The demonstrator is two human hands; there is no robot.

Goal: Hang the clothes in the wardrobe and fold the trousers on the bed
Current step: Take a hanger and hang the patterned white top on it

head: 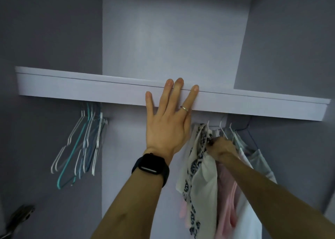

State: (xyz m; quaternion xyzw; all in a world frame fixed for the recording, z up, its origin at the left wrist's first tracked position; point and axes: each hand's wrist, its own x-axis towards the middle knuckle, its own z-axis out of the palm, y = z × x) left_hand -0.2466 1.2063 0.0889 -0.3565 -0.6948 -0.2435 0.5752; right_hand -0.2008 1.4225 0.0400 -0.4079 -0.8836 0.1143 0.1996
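We find the person's left hand (167, 122) laid flat on the front edge of the wardrobe shelf (90, 86), its fingers (170, 92) straight, spread and holding nothing. A dark watch (151, 168) sits on that wrist and a ring (184, 108) on one finger.

The right hand (222, 148) reaches in under the shelf. Its fingers are curled tight on the top of the patterned garment (197, 166), a white cloth with dark print, right where the hanger neck ought to be. Motion blur keeps us from telling cloth from hanger there.

The garment drops straight down from those fingers, so its long axis is vertical. It is the leftmost of the hung clothes, with a pink garment (226, 193) touching it and a white garment (253, 211) further right. The rail is mostly hidden behind the shelf edge. We judge that it runs left to right just above and beyond the right fingers, where the white hooks show. We cannot tell whether this garment's hook is already over it.

The right hand is plainly the nearer one and the left is just beside the cloth, not on it. We take the coming move to be a short lift up and back to seat the hook, or a slide along the rail.

A bunch of empty hangers (85, 144) hangs well apart to the left.
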